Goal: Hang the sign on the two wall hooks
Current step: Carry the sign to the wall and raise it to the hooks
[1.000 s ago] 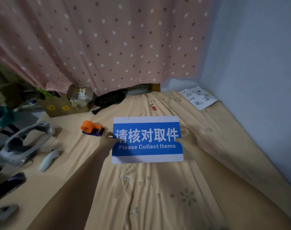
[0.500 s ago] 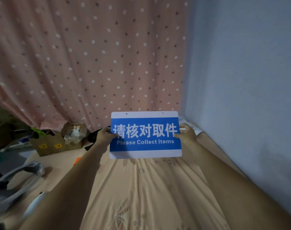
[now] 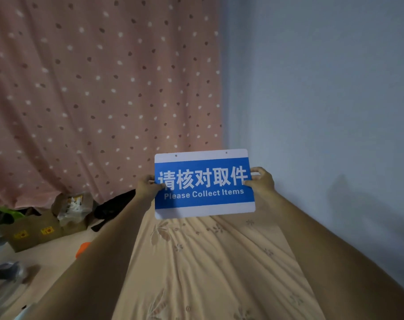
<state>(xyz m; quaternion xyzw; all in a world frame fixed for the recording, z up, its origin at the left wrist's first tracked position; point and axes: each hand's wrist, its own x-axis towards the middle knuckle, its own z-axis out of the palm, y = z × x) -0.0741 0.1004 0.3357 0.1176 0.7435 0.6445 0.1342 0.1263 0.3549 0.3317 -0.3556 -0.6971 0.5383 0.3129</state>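
Note:
A blue and white sign (image 3: 204, 184) reading "Please Collect Items" is held upright in the air above the bed, facing me. It has two small holes along its top white strip. My left hand (image 3: 148, 187) grips its left edge and my right hand (image 3: 261, 182) grips its right edge. No wall hooks are visible in this view.
A pink dotted curtain (image 3: 99, 93) hangs behind and to the left. A plain pale wall (image 3: 323, 100) rises at the right. Below lies a beige floral bedsheet (image 3: 208, 262). Cardboard boxes (image 3: 41, 227), a black item and an orange object (image 3: 82, 249) sit at the left.
Both hands have lifted the sign up off the bed, and my view has tilted upward, so more curtain and wall show and the clutter at the left has slid down.

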